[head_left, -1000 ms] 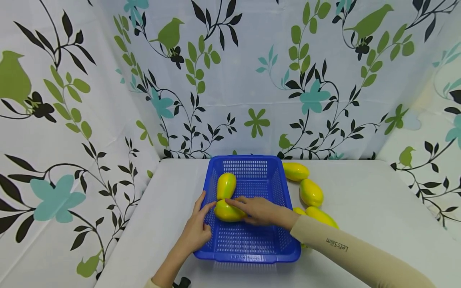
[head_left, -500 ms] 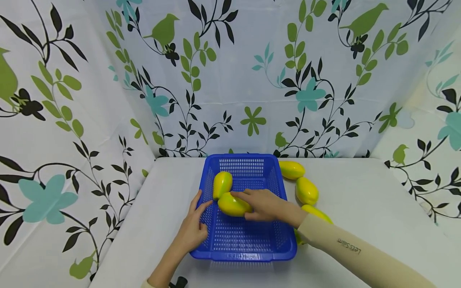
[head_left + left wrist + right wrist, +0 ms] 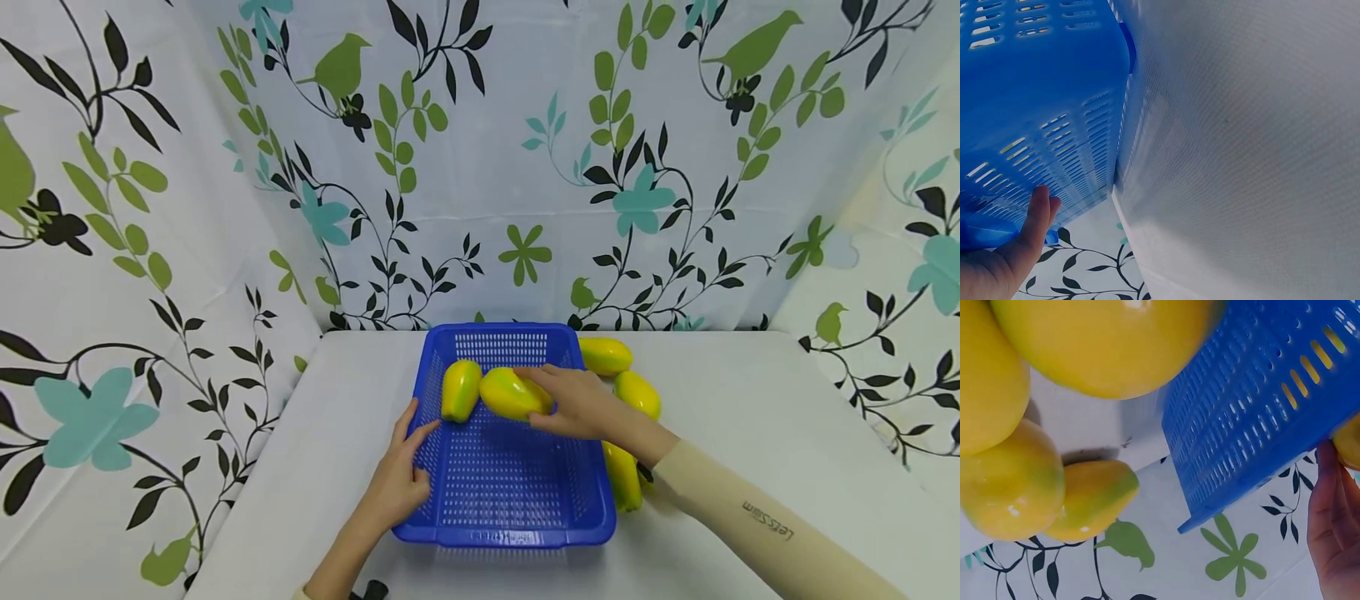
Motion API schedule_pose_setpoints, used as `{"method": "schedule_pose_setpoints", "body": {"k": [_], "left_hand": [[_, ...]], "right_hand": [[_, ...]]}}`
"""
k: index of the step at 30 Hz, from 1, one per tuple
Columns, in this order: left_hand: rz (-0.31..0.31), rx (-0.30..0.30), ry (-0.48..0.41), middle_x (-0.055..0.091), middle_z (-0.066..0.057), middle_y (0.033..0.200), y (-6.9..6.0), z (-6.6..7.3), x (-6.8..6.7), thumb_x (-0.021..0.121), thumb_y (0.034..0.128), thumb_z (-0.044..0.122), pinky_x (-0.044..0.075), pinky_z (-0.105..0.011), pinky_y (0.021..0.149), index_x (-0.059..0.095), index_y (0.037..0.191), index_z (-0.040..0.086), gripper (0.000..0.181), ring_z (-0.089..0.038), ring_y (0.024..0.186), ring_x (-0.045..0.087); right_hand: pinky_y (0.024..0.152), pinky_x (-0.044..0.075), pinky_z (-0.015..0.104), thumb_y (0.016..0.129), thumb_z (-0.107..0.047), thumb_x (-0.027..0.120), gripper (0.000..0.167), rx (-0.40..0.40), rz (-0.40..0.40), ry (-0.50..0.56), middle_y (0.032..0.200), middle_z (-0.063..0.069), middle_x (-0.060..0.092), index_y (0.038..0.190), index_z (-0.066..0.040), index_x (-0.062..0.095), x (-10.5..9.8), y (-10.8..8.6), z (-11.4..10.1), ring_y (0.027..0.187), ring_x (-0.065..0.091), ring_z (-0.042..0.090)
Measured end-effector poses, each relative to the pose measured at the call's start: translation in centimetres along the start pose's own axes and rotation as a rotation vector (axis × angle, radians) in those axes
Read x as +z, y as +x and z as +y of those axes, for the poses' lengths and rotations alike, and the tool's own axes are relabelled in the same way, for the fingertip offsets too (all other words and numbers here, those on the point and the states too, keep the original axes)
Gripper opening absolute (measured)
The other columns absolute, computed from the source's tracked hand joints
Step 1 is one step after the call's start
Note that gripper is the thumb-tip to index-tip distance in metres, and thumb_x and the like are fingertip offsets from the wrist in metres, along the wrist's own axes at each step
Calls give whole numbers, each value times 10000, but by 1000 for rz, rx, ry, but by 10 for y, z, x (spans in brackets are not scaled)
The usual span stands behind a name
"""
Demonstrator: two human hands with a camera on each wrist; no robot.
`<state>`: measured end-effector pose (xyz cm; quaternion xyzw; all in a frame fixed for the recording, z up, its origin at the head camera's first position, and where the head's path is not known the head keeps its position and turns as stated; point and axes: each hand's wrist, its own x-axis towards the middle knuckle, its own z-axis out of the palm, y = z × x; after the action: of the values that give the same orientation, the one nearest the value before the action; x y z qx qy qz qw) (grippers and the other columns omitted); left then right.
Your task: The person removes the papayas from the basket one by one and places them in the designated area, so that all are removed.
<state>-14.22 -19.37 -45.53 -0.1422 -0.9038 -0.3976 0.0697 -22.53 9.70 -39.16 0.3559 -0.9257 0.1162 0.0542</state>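
In the head view, my right hand (image 3: pixel 573 400) holds a yellow-green mango (image 3: pixel 510 393) above the floor of the blue plastic basket (image 3: pixel 502 537). Fingers lie on its top and the thumb is at its lower right side. Another mango (image 3: pixel 460 396) lies inside, by the left wall. My left hand (image 3: pixel 397 479) is at the basket's left rim, one finger reaching over it. From the left wrist, the fingers (image 3: pixel 1036 215) show against the outer wall below the rim. The right wrist view catches only part of my right hand (image 3: pixel 1338 531) and the held mango (image 3: pixel 1350 442).
Several more mangoes lie on the white table (image 3: pixel 720 392) right of the basket, one (image 3: pixel 606 357) at the back and one (image 3: pixel 622 475) against the right wall. A patterned cloth (image 3: pixel 450 192) hangs behind. A small black object (image 3: pixel 375 590) shows at the front edge.
My right hand has carried the mango up and to the right, away from the left wall and apart from my left hand. The left hand stays at the rim.
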Motion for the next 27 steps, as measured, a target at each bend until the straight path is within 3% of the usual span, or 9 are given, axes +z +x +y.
{"method": "schedule_pose_setpoints", "body": {"k": [6,12,18,27], "left_hand": [[-1,-11,21,107,-167,1631,0,-1,2,517,741,-132,518,-238,747,508,1409,28,687,-451,1412,297],[-2,-12,-5,94,-160,1635,0,-3,2,507,738,-145,469,-201,601,501,1413,17,693,-450,1407,304],[-3,-18,-4,94,-163,1634,-2,-5,3,506,739,-145,482,-195,652,504,1410,15,690,-461,1415,282],[-2,-13,-6,90,-170,1634,-1,-3,1,509,737,-149,461,-198,579,504,1405,4,686,-467,1405,297]], "right_hand": [[531,398,226,858,-385,659,637,30,41,7,881,-58,568,1428,-149,501,-6,-9,6,641,458,80],[553,413,236,861,-367,670,629,24,90,51,856,-64,554,1419,-124,511,-7,-15,16,658,466,87],[611,456,227,869,-306,693,633,22,164,131,976,-36,621,1430,-84,500,-6,-27,28,742,548,144],[728,526,311,884,-306,699,620,106,207,150,1123,31,663,1424,-72,505,-16,-43,45,875,595,161]]}}
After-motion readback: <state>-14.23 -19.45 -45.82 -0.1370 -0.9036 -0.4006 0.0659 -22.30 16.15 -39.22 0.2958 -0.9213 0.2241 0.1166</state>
